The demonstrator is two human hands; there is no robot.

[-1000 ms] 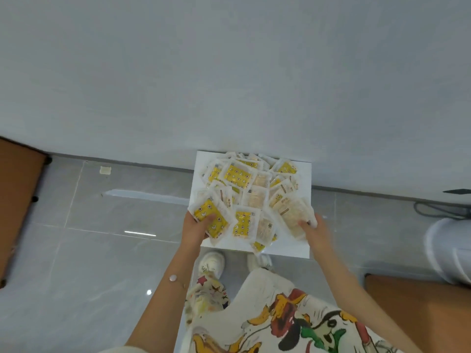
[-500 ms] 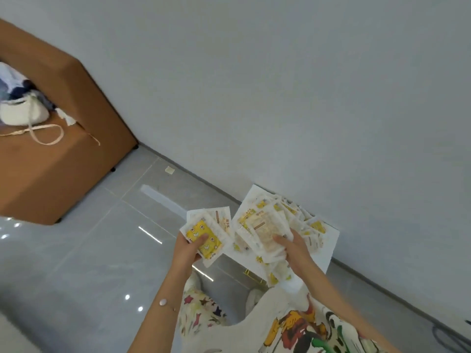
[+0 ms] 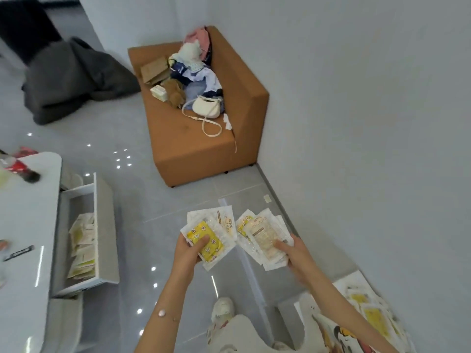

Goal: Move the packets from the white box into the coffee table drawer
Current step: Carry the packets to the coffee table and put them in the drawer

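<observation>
Grey glossy tiled floor (image 3: 142, 189) runs to the wall, where an orange-brown fabric armchair (image 3: 204, 154) stands. Pulled out from the white coffee table (image 3: 25, 225) edge, the open white drawer (image 3: 104, 225) holds flat packets (image 3: 81, 245). The flat white box (image 3: 353, 278), lower right, holds more. The left hand (image 3: 187, 250) grips a yellow-faced packet stack (image 3: 206, 238); the right hand (image 3: 297, 253) grips a beige-faced packet stack (image 3: 262, 235).

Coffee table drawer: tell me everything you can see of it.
The coffee table drawer stands pulled wide open from the side of the white coffee table. It looks like pale grey-white board, with a plain flat front panel and thin white side walls; no handle shows. Inside lies a loose pile of packets, cream and yellow, overlapping one another. Nothing else touches it.
</observation>
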